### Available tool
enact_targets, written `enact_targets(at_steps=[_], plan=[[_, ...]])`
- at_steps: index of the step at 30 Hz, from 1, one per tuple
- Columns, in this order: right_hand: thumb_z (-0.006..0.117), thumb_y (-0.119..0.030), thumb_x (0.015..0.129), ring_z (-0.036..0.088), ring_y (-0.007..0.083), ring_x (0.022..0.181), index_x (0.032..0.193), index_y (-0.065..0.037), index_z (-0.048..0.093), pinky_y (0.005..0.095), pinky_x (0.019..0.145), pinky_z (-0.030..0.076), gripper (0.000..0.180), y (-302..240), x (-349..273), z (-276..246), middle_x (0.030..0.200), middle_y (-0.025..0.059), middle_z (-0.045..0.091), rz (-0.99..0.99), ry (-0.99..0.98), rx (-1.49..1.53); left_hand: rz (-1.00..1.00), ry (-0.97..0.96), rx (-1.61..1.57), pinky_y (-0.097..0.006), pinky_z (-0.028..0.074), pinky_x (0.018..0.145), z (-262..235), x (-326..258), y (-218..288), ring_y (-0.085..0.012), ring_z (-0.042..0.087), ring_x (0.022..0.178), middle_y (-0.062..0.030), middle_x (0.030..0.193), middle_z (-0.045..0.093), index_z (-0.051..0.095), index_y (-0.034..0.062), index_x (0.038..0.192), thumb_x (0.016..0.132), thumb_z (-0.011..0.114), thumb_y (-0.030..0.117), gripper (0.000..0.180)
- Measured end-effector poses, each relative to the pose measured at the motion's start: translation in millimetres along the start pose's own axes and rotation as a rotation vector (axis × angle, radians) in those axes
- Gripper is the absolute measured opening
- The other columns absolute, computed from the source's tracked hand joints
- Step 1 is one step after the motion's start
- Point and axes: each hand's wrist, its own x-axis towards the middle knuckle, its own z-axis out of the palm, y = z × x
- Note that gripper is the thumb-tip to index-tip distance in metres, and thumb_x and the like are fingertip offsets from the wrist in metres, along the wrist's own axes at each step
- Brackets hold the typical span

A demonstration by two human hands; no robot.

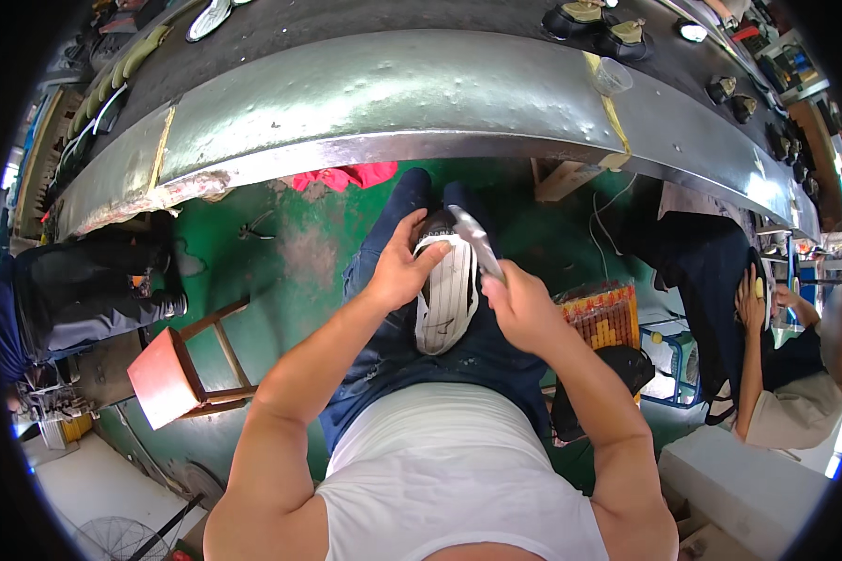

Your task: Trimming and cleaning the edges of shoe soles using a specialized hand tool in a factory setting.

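White shoe point(446, 297) clamped in the left hand point(405, 268), silver tool point(475, 239) in the right hand's point(526, 309) closed grasp — brace firmly, work lightly.

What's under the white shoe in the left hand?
Blue trousers show around the white shoe, so they are probably underneath too. The shoe and left hand cover the spot directly below, so I can't see whether the shoe touches them.
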Motion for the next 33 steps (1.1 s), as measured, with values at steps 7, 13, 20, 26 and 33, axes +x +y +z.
enact_targets(at_steps=[7, 13, 20, 26, 33], plan=[[0.079, -0.043, 0.079, 0.063, 0.0243, 0.066, 0.101, 0.004, 0.057, 0.0356, 0.066, 0.051, 0.057, 38, 13, 0, 0.072, 0.0101, 0.062, 0.232, -0.015, -0.235, -0.224, -0.075, 0.218, -0.033, 0.046, 0.098, -19, -17, -32, -0.0194, 0.06, 0.114, -0.0128, 0.125, 0.064, 0.051, 0.0029, 0.139, 0.1, 0.057, 0.029, 0.048], [0.085, -0.04, 0.07, 0.068, 0.0314, 0.081, 0.109, 0.006, 0.054, 0.0385, 0.076, 0.053, 0.068, 52, 5, 28, 0.086, 0.0168, 0.067, 0.294, -0.07, -0.324, -0.24, -0.111, -0.032, -0.032, 0.045, 0.098, -22, -33, -44, -0.0187, 0.059, 0.113, -0.0111, 0.122, 0.065, 0.05, 0.0017, 0.14, 0.097, 0.051, 0.012, 0.044], [0.082, -0.026, 0.071, 0.067, 0.0369, 0.092, 0.112, 0.007, 0.051, 0.0429, 0.081, 0.052, 0.061, 73, 7, 19, 0.094, 0.0212, 0.067, 0.289, -0.159, -0.3, -0.533, -0.393, -0.166, -0.03, 0.042, 0.103, -37, -24, -7, -0.0208, 0.054, 0.121, -0.0105, 0.14, 0.052, 0.026, 0.0102, 0.156, 0.075, 0.053, -0.006, 0.087], [0.077, -0.022, 0.078, 0.066, 0.0395, 0.089, 0.109, 0.004, 0.054, 0.0434, 0.078, 0.051, 0.046, 58, 4, 14, 0.093, 0.0196, 0.068, 0.384, -0.083, -0.346, -0.402, -0.317, -0.127, -0.031, 0.032, 0.113, -18, -53, -40, -0.0228, 0.04, 0.137, -0.015, 0.15, 0.04, 0.009, 0.0053, 0.158, 0.072, 0.065, -0.004, 0.103], [0.063, -0.012, 0.086, 0.062, 0.0405, 0.099, 0.126, 0.007, 0.054, 0.0462, 0.085, 0.051, 0.046, 31, -44, -12, 0.107, 0.0255, 0.063, -0.097, -0.384, -0.464, -0.291, -0.199, 0.195, -0.032, 0.031, 0.115, -9, -74, -30, -0.0276, 0.04, 0.139, -0.0217, 0.15, 0.039, 0.006, -0.0034, 0.155, 0.073, 0.083, 0.013, 0.113]])
